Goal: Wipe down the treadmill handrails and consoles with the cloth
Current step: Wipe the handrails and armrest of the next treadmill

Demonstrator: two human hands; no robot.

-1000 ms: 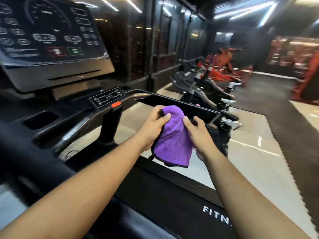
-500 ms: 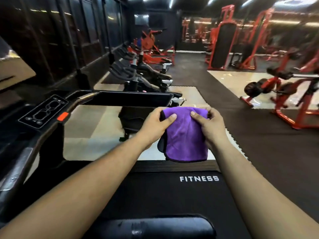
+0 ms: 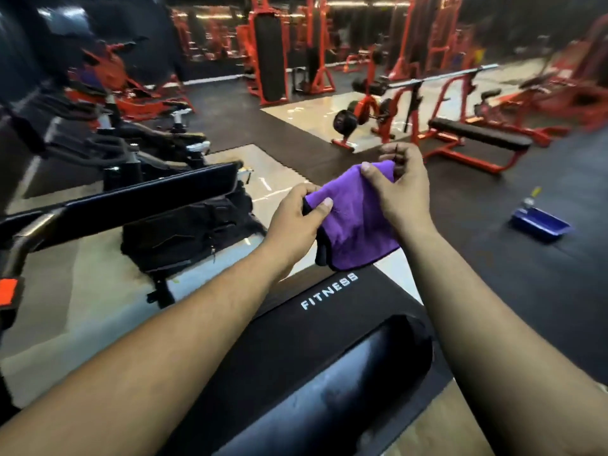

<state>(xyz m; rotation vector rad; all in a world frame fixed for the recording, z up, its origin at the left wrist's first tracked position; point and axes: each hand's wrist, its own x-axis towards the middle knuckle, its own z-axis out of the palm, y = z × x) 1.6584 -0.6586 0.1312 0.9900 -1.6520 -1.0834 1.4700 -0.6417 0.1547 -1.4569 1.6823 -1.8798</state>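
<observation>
The cloth [image 3: 353, 222] hangs in mid-air between both hands, above the treadmill belt [image 3: 329, 327]. Left hand [image 3: 296, 222] fingers pinch its lower-left edge; right hand [image 3: 399, 185] fingers pinch its upper corner. The handrail [image 3: 141, 195] lies to the left, long axis roughly left-right (nearer the left hand).

A gym: red weight machines [image 3: 269, 51], bench [image 3: 477, 134], treadmill [image 3: 329, 324].

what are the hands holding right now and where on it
Both hold the purple cloth. The left hand pinches its left edge with the thumb on top; the right hand pinches its upper right corner. The rest hangs down between them.
</observation>
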